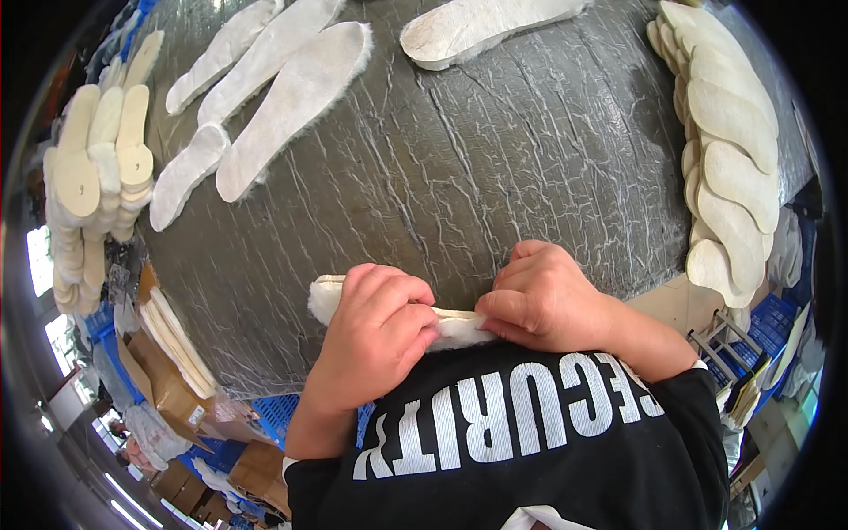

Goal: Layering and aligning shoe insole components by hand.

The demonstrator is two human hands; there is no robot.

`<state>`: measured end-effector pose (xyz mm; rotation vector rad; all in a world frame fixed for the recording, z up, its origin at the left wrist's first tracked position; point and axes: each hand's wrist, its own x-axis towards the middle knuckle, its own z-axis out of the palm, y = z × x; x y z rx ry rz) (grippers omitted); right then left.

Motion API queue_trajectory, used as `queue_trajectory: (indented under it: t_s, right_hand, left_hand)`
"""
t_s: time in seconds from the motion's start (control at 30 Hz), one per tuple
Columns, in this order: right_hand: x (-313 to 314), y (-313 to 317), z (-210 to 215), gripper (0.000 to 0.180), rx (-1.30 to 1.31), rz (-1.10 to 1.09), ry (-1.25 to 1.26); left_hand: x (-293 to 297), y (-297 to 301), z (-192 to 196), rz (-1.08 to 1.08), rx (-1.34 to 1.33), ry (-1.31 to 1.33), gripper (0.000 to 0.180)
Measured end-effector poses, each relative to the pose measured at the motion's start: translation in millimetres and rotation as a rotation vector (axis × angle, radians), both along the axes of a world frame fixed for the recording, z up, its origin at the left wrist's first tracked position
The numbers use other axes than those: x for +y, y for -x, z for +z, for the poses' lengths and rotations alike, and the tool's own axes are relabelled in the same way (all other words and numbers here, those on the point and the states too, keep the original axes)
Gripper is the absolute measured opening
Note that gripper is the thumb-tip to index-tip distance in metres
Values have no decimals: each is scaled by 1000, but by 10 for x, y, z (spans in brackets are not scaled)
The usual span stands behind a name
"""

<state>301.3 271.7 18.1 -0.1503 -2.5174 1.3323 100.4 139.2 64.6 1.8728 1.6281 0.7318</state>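
Close to my body, at the table's near edge, I hold a fluffy white insole (464,330) on its side between both hands. My left hand (378,322) is closed around its left part, with thumb and fingers pinching the edge. My right hand (548,300) pinches the right end between thumb and curled fingers. A cream backing layer shows along its upper edge. The insole's left tip sticks out past my left hand; its right end is hidden behind my right fingers.
Several fuzzy insoles (296,110) lie at the table's far left, and another insole (486,28) lies at the far middle. Overlapping cream insoles (729,150) line the right edge. Insole stacks (102,168) stand at the left. A cardboard box (163,384) and blue crates (764,327) sit below the table.
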Motion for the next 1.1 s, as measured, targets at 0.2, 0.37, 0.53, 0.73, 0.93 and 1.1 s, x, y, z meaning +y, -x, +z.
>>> queue_trajectory:
  t_s: [0.2, 0.37, 0.53, 0.73, 0.93, 1.1]
  right_hand:
    - [31, -7, 37, 22, 28, 34, 38]
    - [22, 21, 183, 25, -146, 1, -187]
    - [12, 47, 177, 22, -115, 34, -182]
    - [26, 13, 109, 21, -16, 11, -193]
    - [58, 23, 142, 22, -29, 28, -193]
    - [83, -13, 113, 24, -60, 21, -169]
  left_hand:
    - [-45, -59, -91, 27, -9, -35, 18]
    - [-42, -104, -123, 1, 24, -84, 19]
    - [-66, -77, -80, -28, 65, -113, 24]
    - [-84, 235, 88, 69, 146, 57, 34]
    - [-214, 392, 6, 97, 17, 48, 39]
    - [-300, 479, -102, 337, -212, 230, 36]
